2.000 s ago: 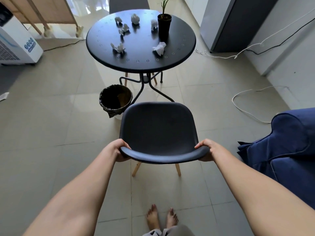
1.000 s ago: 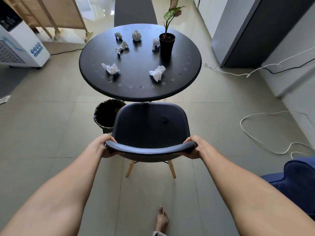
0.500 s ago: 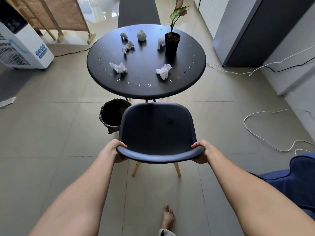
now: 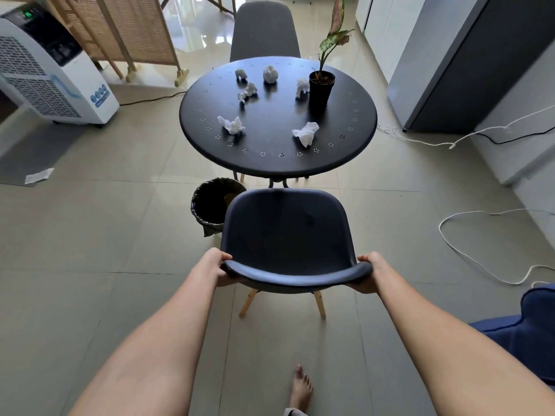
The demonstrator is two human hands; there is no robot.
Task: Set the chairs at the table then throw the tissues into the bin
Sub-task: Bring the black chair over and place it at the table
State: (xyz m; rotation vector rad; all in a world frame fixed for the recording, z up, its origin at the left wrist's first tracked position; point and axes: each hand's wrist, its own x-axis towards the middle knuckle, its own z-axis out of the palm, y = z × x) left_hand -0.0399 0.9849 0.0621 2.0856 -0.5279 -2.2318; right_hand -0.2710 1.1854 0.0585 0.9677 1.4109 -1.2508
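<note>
A dark chair [image 4: 285, 235] with pale wooden legs stands on the tiled floor just short of the round black table [image 4: 270, 163]. My left hand [image 4: 214, 267] grips the left end of its backrest and my right hand [image 4: 371, 273] grips the right end. Several crumpled white tissues lie on the table, among them one at front left [image 4: 231, 125] and one at front right [image 4: 306, 133]. A black-lined bin [image 4: 210, 202] sits on the floor under the table's near left edge, beside the chair. A second grey chair [image 4: 264, 31] stands at the table's far side.
A potted plant [image 4: 322, 85] stands on the table's right part. A white air cooler [image 4: 51, 70] and a rattan screen [image 4: 126, 34] are at left. A grey cabinet [image 4: 468, 64] and loose white cords [image 4: 468, 259] are at right. Blue fabric [image 4: 528, 334] lies at lower right.
The chair in my hands came close to the table's edge about a second ago, then drew slightly back; the table and far chair now sit further up the view. Both hands kept their grip.
</note>
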